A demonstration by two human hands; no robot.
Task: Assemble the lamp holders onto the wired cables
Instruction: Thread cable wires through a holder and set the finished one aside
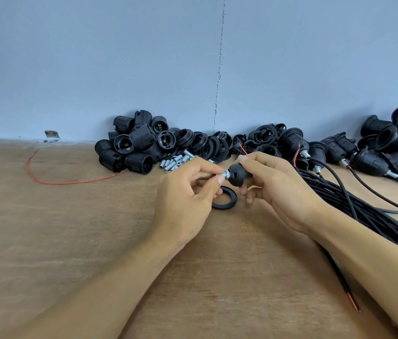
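Worktop (pixel 70 241) wood is filling the lower view, running back to a grey-blue wall (pixel 95 57). On the right a thick bundle of black cables (pixel 374 216) is lying along the surface, passing under the right forearm. Against the wall, a heap of ribbed holder bodies (pixel 129 145) is sitting to the left, loose black rings (pixel 205 143) are piling up in the middle, and wired holders (pixel 340 148) are lying to the right. Over the middle of the worktop, the right hand (pixel 276 189) is gripping a lamp holder cap (pixel 238 176), its fingers (pixel 254 159) curling round the dome. The left hand (pixel 188 194) is pinching the threaded metal tube (pixel 225 176) sticking out of the cap's narrow end. Just below the cap, a single black ring (pixel 226 200) is lying flat on the worktop, partly hidden by the left hand. Spare metal tubes (pixel 176 161) are lying beside the holder bodies, and a loose red wire (pixel 53 177) is curving across the far left.
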